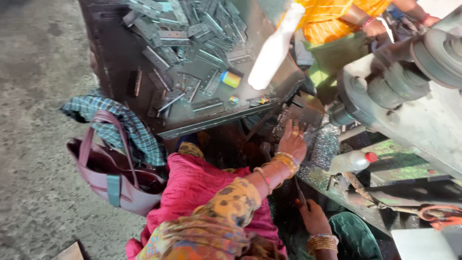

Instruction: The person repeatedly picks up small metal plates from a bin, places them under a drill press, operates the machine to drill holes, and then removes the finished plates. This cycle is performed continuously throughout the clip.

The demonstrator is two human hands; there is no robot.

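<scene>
My left hand (291,140), with gold bangles at the wrist, reaches up to the dark bed of a press machine (308,113). Its fingertips hold down a small metal plate (284,117) there. Lower down, my right hand (314,216), also bangled, is closed around a thin dark rod (299,191) that points up toward the machine. Pink cloth (197,188) and a floral yellow sleeve (226,202) cover my lap and left arm. Glittering metal shavings (327,144) lie just right of my left hand.
A dark tray (120,53) holds several grey hinge plates (192,29), a white bottle (274,48) and a yellow-blue roll (231,78). A red-capped bottle (353,160) lies on the machine below big pulleys (409,82). A maroon handbag (115,180) and checked cloth (120,123) sit left. Another person in orange (337,19) works behind.
</scene>
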